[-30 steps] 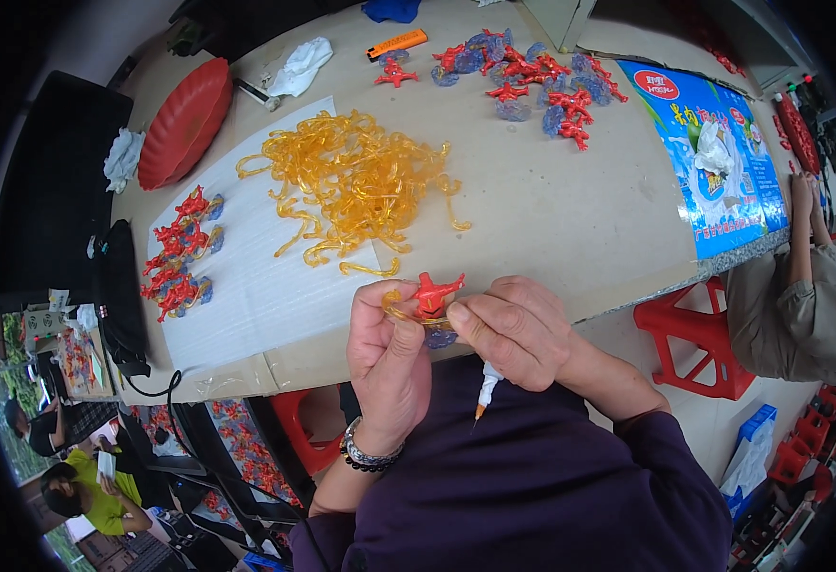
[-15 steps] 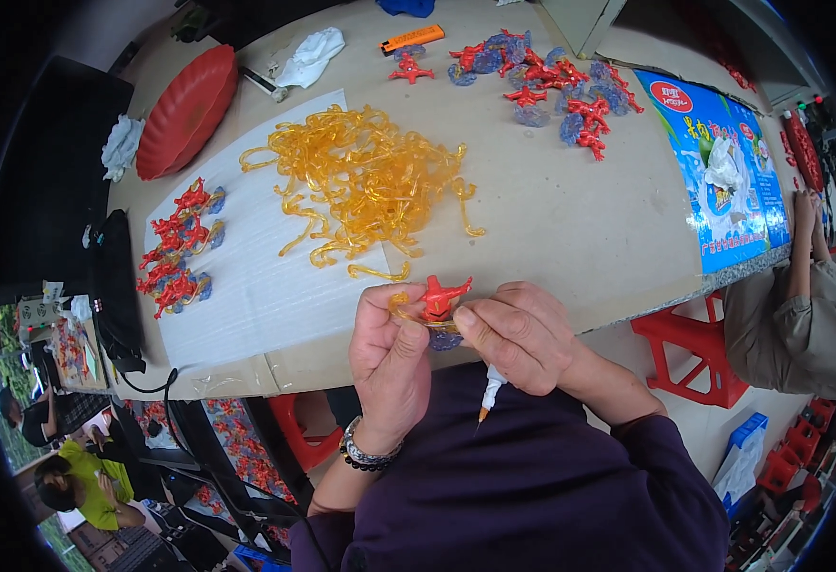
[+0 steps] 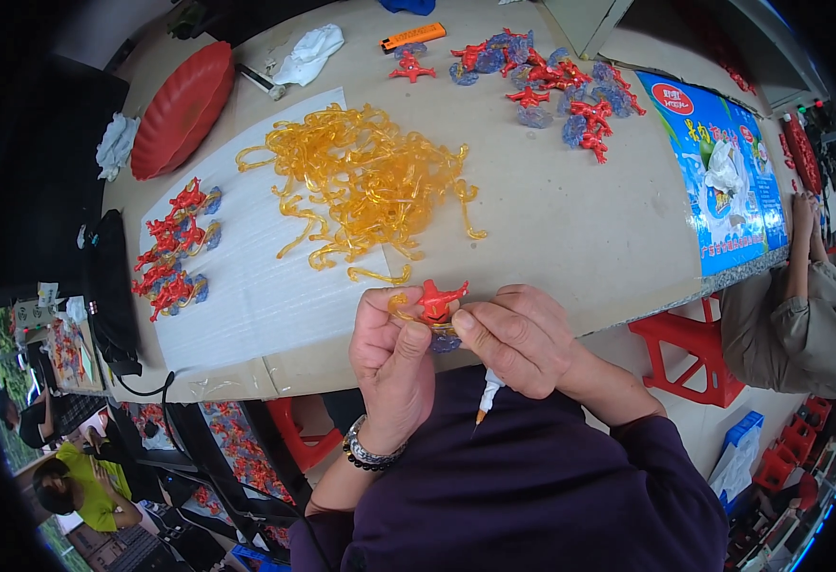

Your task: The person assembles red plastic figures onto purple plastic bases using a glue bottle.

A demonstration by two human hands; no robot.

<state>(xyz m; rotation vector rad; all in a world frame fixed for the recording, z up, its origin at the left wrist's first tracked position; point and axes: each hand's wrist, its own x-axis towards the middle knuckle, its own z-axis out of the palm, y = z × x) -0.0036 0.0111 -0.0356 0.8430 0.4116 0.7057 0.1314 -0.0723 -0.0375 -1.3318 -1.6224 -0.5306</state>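
The left hand (image 3: 394,367) and right hand (image 3: 525,343) pinch a yellow strip (image 3: 400,302) against a red figure (image 3: 440,300) above the table (image 3: 551,219). A blue crate (image 3: 744,423) holds whitish plastic (image 3: 737,465); a dark tray (image 3: 285,448) carries red pieces (image 3: 242,448).

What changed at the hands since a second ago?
No grip taken or released; the view only shifted slightly. The left hand and right hand still hold the red figure with its yellow strip, white tube still in the right hand; the yellow pile looks unchanged.
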